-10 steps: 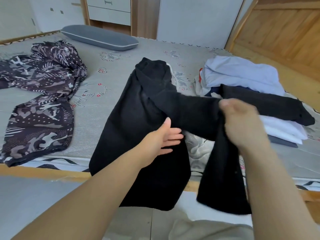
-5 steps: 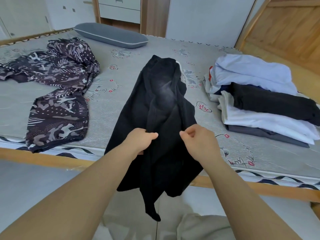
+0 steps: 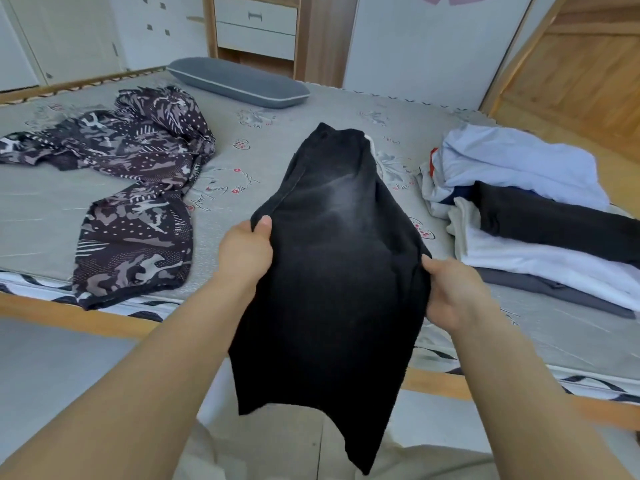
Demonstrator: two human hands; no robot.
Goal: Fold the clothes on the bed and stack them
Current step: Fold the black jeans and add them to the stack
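now both hands, left (image 3: 244,258) and right (image 3: 450,296), grip the black garment's (image 3: 332,271) side edges over the bed (image 3: 242,161).

Daylight fills the room, soft and even. A wide bed with a light wooden frame (image 3: 86,320) carries a grey printed mattress cover (image 3: 263,157), and a long grey bolster pillow (image 3: 239,83) lies at its far edge. Behind stand white cabinet doors (image 3: 69,32), a wood-trimmed unit with white drawers (image 3: 256,27) and a white wall panel (image 3: 422,46). Right, slanted honey-coloured wooden boards (image 3: 581,64). Below, pale grey floor (image 3: 52,368).
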